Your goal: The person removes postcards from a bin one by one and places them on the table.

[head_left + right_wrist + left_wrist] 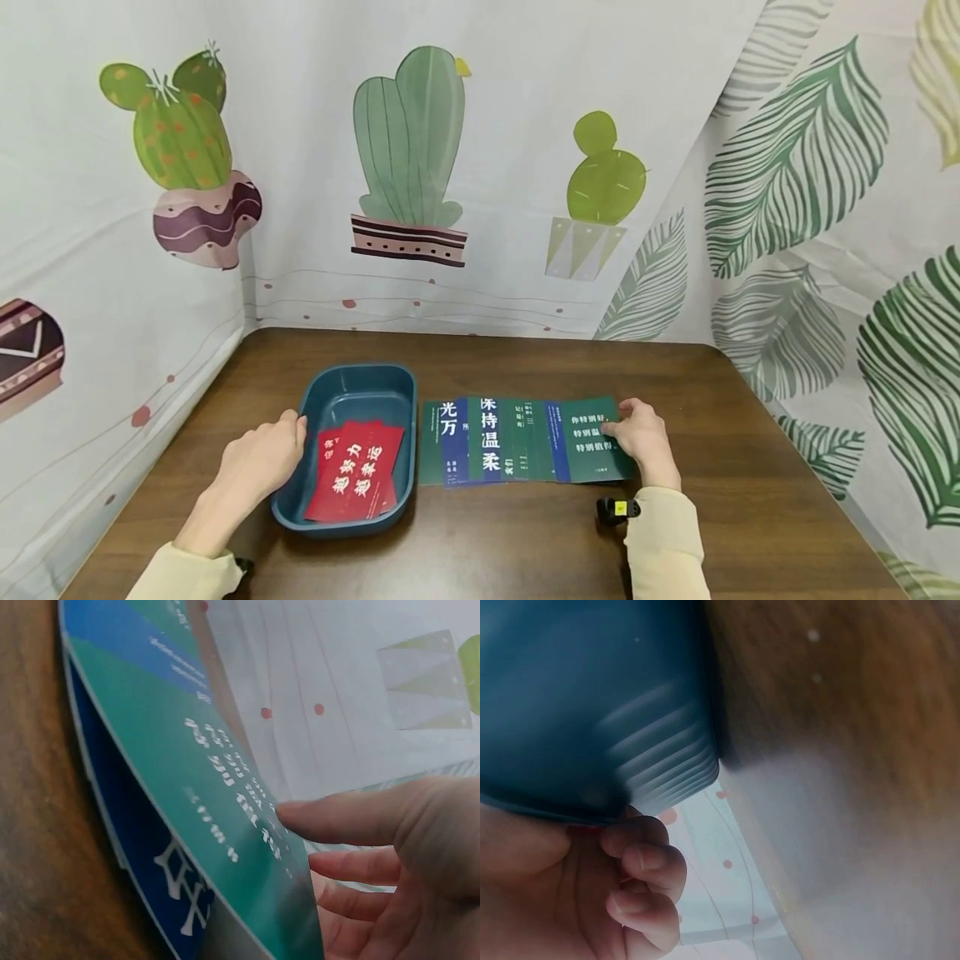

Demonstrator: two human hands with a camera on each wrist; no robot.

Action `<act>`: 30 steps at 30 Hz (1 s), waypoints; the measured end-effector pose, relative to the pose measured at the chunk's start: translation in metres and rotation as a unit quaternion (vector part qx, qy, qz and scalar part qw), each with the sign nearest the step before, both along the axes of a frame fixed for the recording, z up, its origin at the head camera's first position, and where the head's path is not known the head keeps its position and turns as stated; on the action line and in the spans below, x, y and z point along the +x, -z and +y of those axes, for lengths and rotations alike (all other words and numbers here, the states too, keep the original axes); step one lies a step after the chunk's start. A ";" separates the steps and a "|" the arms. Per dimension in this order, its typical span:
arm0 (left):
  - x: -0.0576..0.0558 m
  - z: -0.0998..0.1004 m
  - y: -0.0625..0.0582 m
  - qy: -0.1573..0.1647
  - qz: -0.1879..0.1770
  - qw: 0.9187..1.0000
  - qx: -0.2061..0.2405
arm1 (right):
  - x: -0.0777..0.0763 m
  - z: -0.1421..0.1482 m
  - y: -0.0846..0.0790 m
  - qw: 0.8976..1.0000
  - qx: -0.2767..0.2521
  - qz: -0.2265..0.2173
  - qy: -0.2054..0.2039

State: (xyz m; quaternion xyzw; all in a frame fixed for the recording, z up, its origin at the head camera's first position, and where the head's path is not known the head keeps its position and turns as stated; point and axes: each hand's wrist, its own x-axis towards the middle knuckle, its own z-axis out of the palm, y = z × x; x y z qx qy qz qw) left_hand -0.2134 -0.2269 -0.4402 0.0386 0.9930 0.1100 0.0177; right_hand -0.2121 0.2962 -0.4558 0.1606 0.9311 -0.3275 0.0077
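At the left, my left hand (262, 454) grips the rim of a blue plastic basin (409, 467); in the left wrist view its fingers (656, 866) curl at the basin's ribbed outside wall. Inside the basin lies a fan of red cards (356, 475) with white Chinese lettering. To the basin's right, overlapping green and blue cards (491, 442) form a row. My right hand (641, 437) pinches the right edge of the end green card (202, 772), thumb on its printed face. In the right wrist view that card tilts up, with a dark blue card (124, 799) showing beneath it.
A brown wooden table (495, 542) bears everything. White cloth (300, 167) printed with cacti and leaves hangs behind it and along both sides. A small black device (617, 510) with a yellow label sits at the right sleeve (663, 533).
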 end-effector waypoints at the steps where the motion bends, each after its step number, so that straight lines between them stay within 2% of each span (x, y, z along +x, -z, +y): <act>1: 0.000 0.000 0.000 0.000 0.000 1.000 0.000 | 0.000 0.000 0.000 1.000 0.007 -0.003 0.000; 7: -0.001 0.001 -0.001 -0.001 -0.006 1.000 -0.001 | 0.001 -0.004 0.000 1.000 0.018 -0.008 0.005; 19: 0.000 0.001 -0.001 -0.002 -0.008 1.000 -0.002 | 0.000 -0.008 0.012 1.000 0.017 -0.022 0.011; 30: 0.000 0.000 0.000 -0.002 -0.003 1.000 0.000 | -0.001 -0.011 0.007 0.999 0.030 -0.029 0.015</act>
